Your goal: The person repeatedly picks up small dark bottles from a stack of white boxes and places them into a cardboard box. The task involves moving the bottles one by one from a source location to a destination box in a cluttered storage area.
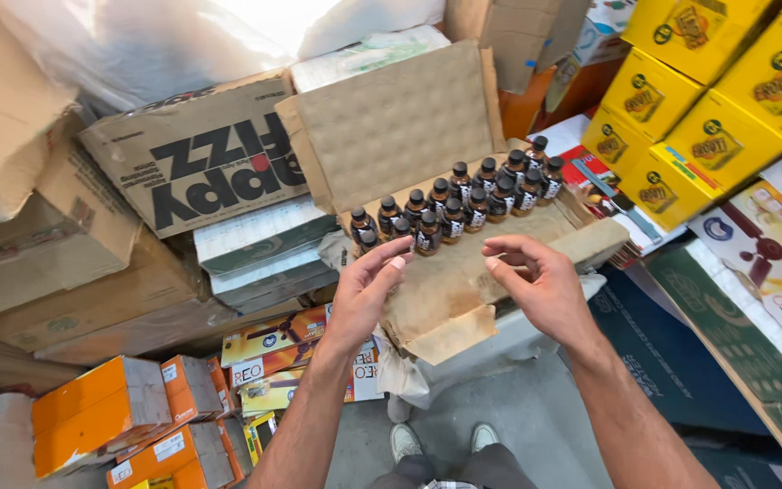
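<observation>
— Fingers of our left hand are loosely curled and hold nothing, right?

— Right. They hang just over the near flap of the open cardboard carton. Our right hand is the same: fingers half spread, thumb apart, gripping nothing. Both palms face each other with a gap between them.

— And the bottles?

— Just beyond our fingertips. Two rows of small dark bottles with black caps stand upright in the carton, running away up and to the right (the nearest ones sit almost at the left fingertips, though we can't tell if they touch).

— What's around us?

— Past the bottles, the carton's back flap stands open. To the right of our right hand are stacked yellow cartons. Left of our left hand is a large brown box, and below that wrist, orange packs. Our shoes show under our arms on the grey floor.
</observation>
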